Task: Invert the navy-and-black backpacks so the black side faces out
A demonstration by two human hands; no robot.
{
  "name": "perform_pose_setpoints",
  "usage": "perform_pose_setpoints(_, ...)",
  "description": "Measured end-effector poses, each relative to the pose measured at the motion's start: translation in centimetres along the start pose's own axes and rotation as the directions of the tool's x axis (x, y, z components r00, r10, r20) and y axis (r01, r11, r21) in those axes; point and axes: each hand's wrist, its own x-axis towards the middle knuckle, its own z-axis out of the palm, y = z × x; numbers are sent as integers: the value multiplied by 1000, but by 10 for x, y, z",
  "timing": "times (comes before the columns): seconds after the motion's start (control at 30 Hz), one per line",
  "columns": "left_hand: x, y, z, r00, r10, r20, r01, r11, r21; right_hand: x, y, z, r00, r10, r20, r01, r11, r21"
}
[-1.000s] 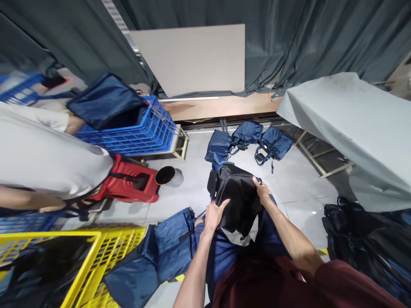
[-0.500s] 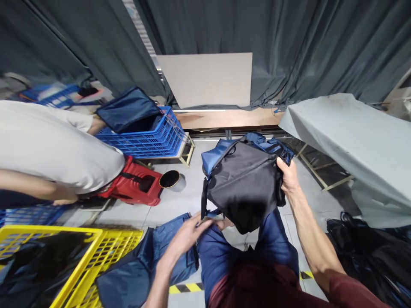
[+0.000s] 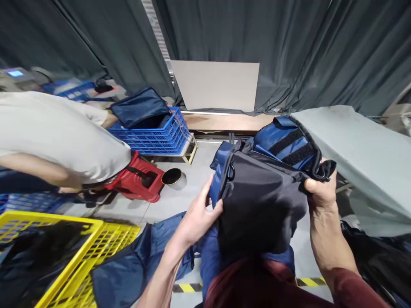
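I hold up a fabric bag (image 3: 260, 201) in front of me, black on the near side and blue behind, with black hook-and-loop strips on a blue flap at its top right. My left hand (image 3: 199, 214) grips its left edge, thumb over the black fabric. My right hand (image 3: 319, 190) is closed on its upper right corner. My knees in blue trousers show below the bag.
A person in a white shirt (image 3: 58, 137) bends over at the left. A blue crate (image 3: 154, 132) holds a navy bag. A red stool (image 3: 138, 179) and a round tin (image 3: 173, 177) stand on the floor. A yellow crate (image 3: 73, 252) is at lower left, a covered table (image 3: 369, 154) at right.
The bag has been lifted from my lap to chest height and closer to the camera. My left hand let go of it briefly and grips its left edge again.
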Motion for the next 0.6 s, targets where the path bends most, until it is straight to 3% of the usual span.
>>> perform_pose_setpoints(0.13,-24,-23,30,978,-28,206,31,999,-10,0,-11,-57,992,-111,-59,99,979,-178)
perform_pose_setpoints(0.2,-39,-32,42,901,-150,406,190,980,-60,5,-11,-92,988,-133,-84,110,966,-234)
perform_pose_setpoints(0.23,-48,-36,46,819,-222,528,306,949,-75,6,-11,-110,987,-118,-106,88,964,-251)
perform_pose_setpoints(0.33,-71,-44,54,484,-353,801,640,766,-50,-8,-8,-166,975,-36,-220,-27,961,-276)
perform_pose_setpoints(0.37,-76,-45,57,415,-346,841,708,704,-59,-18,-8,-183,963,-16,-270,-64,957,-284)
perform_pose_setpoints(0.4,-79,-44,60,379,-315,870,743,664,-84,-31,-9,-199,946,-5,-325,-98,949,-298)
perform_pose_setpoints(0.47,-78,-38,69,361,-202,910,727,672,-140,-61,-11,-228,884,-20,-467,-158,927,-340)
perform_pose_setpoints(0.53,-71,-30,85,365,-116,924,637,754,-157,-92,-16,-251,787,-66,-613,-222,898,-381)
perform_pose_setpoints(0.6,-60,-23,104,410,-108,906,530,836,-141,-121,-24,-271,679,-114,-725,-291,865,-408)
